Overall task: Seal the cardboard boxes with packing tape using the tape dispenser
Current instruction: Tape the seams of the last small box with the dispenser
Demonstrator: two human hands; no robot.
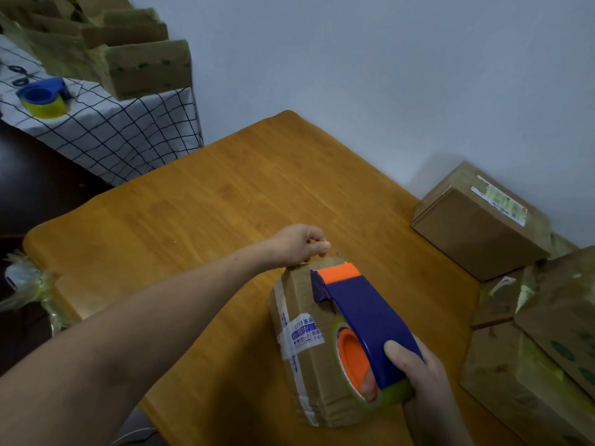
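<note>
Grip: right hand point(428, 378) wraps the handle of the blue-and-orange tape dispenser point(363, 310), thumb on top and a finger through the core of its yellow-green tape roll point(397, 392).
Task item: cardboard box point(306, 304) lies toward the wooden table's point(225, 194) near edge, right of middle, and the dispenser rests on its top.
Cutter: the orange end sits at the box's far top edge.
Steadying hand: left hand point(299, 244), fingers curled, holds that far edge just beside the cutter; whether it also pinches tape cannot be told.
Progress: the strip looks close to its end, with cutting and smoothing probably left.
Right edge: stacked parcels point(476, 220), glossy, apparently already taped.
Far left: spare dispenser point(43, 96) on a checked cloth point(112, 123) beside more cartons point(145, 69); their sealing is unclear.
</note>
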